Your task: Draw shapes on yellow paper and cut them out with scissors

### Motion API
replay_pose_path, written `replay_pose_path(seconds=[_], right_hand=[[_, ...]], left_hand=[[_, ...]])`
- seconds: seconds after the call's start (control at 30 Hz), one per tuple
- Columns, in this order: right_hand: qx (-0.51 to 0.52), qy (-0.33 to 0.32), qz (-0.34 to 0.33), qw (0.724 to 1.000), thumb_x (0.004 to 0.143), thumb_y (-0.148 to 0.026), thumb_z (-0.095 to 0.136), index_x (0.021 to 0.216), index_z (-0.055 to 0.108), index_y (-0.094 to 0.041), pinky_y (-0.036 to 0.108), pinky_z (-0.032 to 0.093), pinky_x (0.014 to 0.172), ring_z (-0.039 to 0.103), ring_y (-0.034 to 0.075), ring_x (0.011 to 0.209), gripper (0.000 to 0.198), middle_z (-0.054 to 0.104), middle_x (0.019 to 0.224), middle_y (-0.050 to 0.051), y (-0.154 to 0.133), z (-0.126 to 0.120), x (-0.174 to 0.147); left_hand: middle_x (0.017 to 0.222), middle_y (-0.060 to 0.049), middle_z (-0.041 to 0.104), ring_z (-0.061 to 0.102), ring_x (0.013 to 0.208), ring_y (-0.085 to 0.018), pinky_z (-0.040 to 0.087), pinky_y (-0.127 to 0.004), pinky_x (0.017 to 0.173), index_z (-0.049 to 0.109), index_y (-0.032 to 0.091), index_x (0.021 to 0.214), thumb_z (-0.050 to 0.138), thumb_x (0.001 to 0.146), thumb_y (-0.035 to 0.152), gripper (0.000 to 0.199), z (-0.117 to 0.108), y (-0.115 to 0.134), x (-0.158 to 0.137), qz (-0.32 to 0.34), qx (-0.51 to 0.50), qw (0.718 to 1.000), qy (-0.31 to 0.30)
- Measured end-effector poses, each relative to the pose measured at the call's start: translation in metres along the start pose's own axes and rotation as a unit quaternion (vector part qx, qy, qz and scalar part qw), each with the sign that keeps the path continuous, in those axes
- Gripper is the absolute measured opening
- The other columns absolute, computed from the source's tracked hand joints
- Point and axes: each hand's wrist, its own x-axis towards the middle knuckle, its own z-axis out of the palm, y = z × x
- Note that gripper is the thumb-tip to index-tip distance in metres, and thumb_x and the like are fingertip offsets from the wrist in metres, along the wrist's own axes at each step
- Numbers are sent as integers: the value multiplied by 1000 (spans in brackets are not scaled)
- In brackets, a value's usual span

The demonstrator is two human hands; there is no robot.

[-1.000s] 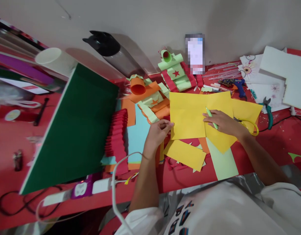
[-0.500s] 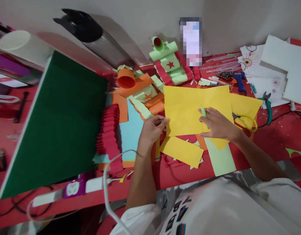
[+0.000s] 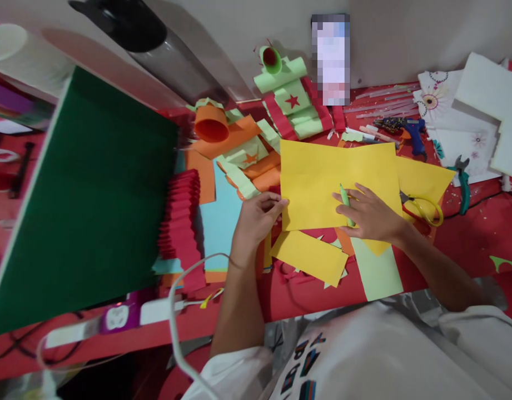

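A large yellow paper sheet (image 3: 318,178) lies on the red table (image 3: 481,239). My left hand (image 3: 258,216) pinches the sheet's lower left edge. My right hand (image 3: 370,214) rests on the sheet's lower right part and holds a light green pen (image 3: 344,200) between its fingers. A smaller yellow strip (image 3: 309,256) lies just below the sheet, and a pale green sheet (image 3: 378,275) lies under my right wrist.
Yellow-handled scissors (image 3: 424,208) lie right of my right hand. A big dark green board (image 3: 89,200) fills the left. Red pleated paper (image 3: 180,222), orange and green paper crafts (image 3: 243,150), a blue glue gun (image 3: 412,136), pliers (image 3: 463,178) and white foam (image 3: 485,94) surround the work spot.
My view has shifted so everything sits a little higher and further left. My right hand with the pen has slid slightly left and down along the yellow sheet. The left hand keeps its hold.
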Motion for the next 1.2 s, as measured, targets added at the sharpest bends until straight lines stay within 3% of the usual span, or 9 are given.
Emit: replay_pose_path(seconds=[0.27, 0.5, 0.63, 0.9, 1.07, 1.2], right_hand=[[-21, -4, -1, 1000, 98, -35, 72, 123, 68, -23, 62, 35, 125, 54, 37, 143, 28, 68, 146, 16, -4, 4, 0], [-9, -5, 4, 1000, 98, -36, 71, 125, 69, -23, 63, 35, 125, 53, 38, 144, 29, 67, 148, 16, -4, 4, 0], [-5, 10, -16, 1000, 100, -38, 70, 125, 69, -22, 62, 35, 126, 51, 37, 148, 30, 63, 153, 18, -5, 6, 2], [60, 43, -54, 996, 101, -25, 67, 128, 71, -25, 58, 40, 127, 53, 31, 149, 28, 62, 156, 12, -5, 11, 6], [72, 51, -52, 995, 105, -28, 62, 126, 72, -24, 58, 42, 127, 55, 31, 148, 24, 63, 156, 11, 0, 9, 7], [84, 50, -47, 994, 104, -29, 63, 124, 73, -26, 58, 42, 127, 58, 30, 146, 22, 67, 152, 9, 2, 14, 7]], left_hand=[[65, 0, 66, 55, 54, -12, 39, -21, 46, 67, 20, 80, 82, 76, 41, 26, -1, 3, -4, 5, -3, 1000, -20], [87, -9, 82, 76, 79, -28, 62, -33, 65, 77, 17, 94, 93, 64, 61, 56, 1, 9, -14, -78, -56, 982, -163], [90, -12, 83, 77, 77, -28, 62, -33, 61, 80, 16, 98, 95, 62, 62, 61, 2, 12, -15, -96, -72, 979, -168], [100, -13, 84, 79, 78, -29, 64, -36, 65, 79, 14, 110, 94, 64, 64, 69, 5, 17, -20, -111, -107, 974, -168], [98, -13, 84, 79, 80, -29, 64, -36, 66, 80, 14, 112, 93, 67, 65, 69, 9, 17, -20, -80, -112, 978, -157], [102, -13, 84, 79, 88, -30, 66, -39, 77, 80, 14, 108, 92, 68, 66, 66, 11, 14, -18, -51, -94, 981, -160]])
